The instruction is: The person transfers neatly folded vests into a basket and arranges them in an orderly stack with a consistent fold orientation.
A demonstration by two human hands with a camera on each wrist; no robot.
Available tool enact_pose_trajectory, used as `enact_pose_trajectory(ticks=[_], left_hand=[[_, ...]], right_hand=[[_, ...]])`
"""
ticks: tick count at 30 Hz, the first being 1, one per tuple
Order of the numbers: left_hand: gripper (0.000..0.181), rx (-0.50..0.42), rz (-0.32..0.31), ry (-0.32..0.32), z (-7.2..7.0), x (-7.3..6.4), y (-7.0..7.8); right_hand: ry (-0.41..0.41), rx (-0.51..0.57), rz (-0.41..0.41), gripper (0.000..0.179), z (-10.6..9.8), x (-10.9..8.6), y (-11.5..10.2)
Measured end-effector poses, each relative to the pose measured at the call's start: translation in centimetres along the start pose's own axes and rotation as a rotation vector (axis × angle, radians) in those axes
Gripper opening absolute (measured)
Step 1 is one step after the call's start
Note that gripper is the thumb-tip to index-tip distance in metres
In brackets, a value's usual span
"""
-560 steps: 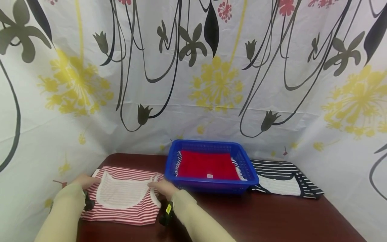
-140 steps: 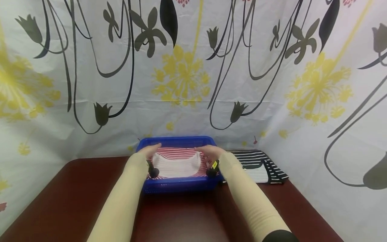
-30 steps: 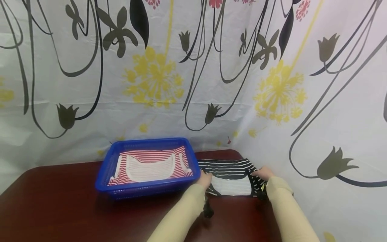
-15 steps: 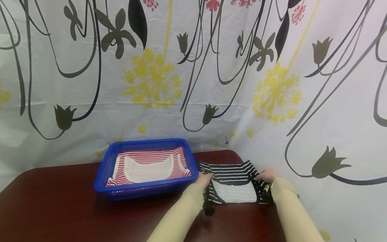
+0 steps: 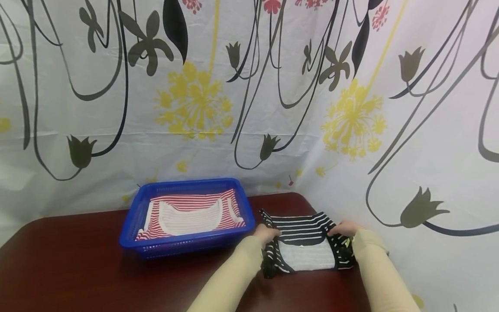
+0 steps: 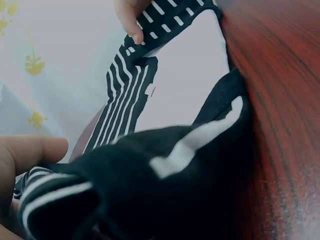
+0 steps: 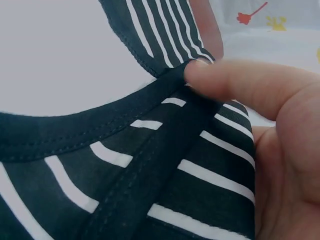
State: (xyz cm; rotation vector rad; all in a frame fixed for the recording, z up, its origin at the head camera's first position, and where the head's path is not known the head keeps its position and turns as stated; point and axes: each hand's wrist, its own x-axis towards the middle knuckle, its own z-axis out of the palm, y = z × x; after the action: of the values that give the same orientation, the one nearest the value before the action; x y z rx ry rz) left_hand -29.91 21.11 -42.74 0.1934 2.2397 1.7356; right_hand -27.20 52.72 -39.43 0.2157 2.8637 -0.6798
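Note:
A folded black-and-white striped shirt point(image 5: 306, 255) with a white panel lies at the table's right end. My left hand point(image 5: 266, 234) grips its left side, where the cloth bunches up beside the basket. My right hand point(image 5: 346, 228) pinches the opposite side. In the right wrist view, the right thumb point(image 7: 225, 82) presses on the dark trim while the fingers go beneath the striped cloth. The left wrist view shows the left hand point(image 6: 30, 155) at a raised, curled fold, its fingertips partly hidden by fabric.
A blue plastic basket point(image 5: 187, 245) stands just left of the shirt, with a folded red-and-white striped shirt point(image 5: 191, 216) inside. The dark reddish-brown table point(image 5: 70, 260) extends left and forward. A flower-printed curtain point(image 5: 218, 160) borders the back and right.
Within the last second, both hands have drawn the black-and-white shirt toward me and its sides have bunched up. Earlier, the red-and-white shirt passed from the table's left into the basket, over a red garment.

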Motion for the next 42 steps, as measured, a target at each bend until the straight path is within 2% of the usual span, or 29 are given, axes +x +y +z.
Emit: enact_pose_trajectory(ticks=[4, 9, 18, 23, 26, 27, 30, 33, 34, 37, 42], left_hand=[[0.055, 0.039, 0.004, -0.008, 0.0, -0.2, 0.3], [0.045, 0.054, 0.0, 0.002, 0.2, 0.1, 0.3], [0.044, 0.048, 0.035, -0.009, 0.1, -0.5, 1.0], [0.045, -0.033, 0.043, -0.003, 0.3, -0.8, 1.7], [0.044, -0.07, 0.05, -0.004, 0.4, -0.7, 1.8], [0.043, -0.074, 0.054, -0.003, 0.5, -0.7, 1.9], [0.039, -0.086, 0.07, -0.006, 0.5, -0.7, 2.1], [0.039, -0.103, 0.074, -0.01, 0.5, -0.9, 2.4], [0.039, -0.109, 0.075, -0.011, 0.5, -1.0, 2.6], [0.041, -0.12, 0.067, -0.008, 0.4, -1.3, 3.1], [0.046, -0.13, 0.044, -0.02, 0.2, -1.6, 3.8]], right_hand=[[-0.01, 0.001, -0.051, 0.041, -0.1, 0.0, 0.0], [-0.032, 0.016, -0.096, 0.039, -0.6, -0.2, -0.2], [-0.02, -0.006, -0.122, 0.029, -1.4, -0.3, -0.3], [-0.036, -0.011, -0.115, 0.036, -1.9, -0.1, 0.1], [-0.072, 0.002, -0.151, 0.044, -2.2, 0.6, 1.2], [-0.091, 0.006, -0.194, 0.045, -2.3, 1.2, 2.1], [-0.12, 0.0, -0.244, 0.049, -2.5, 1.5, 2.9], [-0.113, 0.015, -0.223, 0.045, -2.8, 1.0, 2.3], [-0.101, 0.014, -0.19, 0.044, -2.9, 0.3, 1.5], [-0.09, -0.016, -0.186, 0.038, -3.2, -0.8, 0.5], [-0.119, -0.011, -0.167, 0.034, -3.8, -1.8, -0.2]])
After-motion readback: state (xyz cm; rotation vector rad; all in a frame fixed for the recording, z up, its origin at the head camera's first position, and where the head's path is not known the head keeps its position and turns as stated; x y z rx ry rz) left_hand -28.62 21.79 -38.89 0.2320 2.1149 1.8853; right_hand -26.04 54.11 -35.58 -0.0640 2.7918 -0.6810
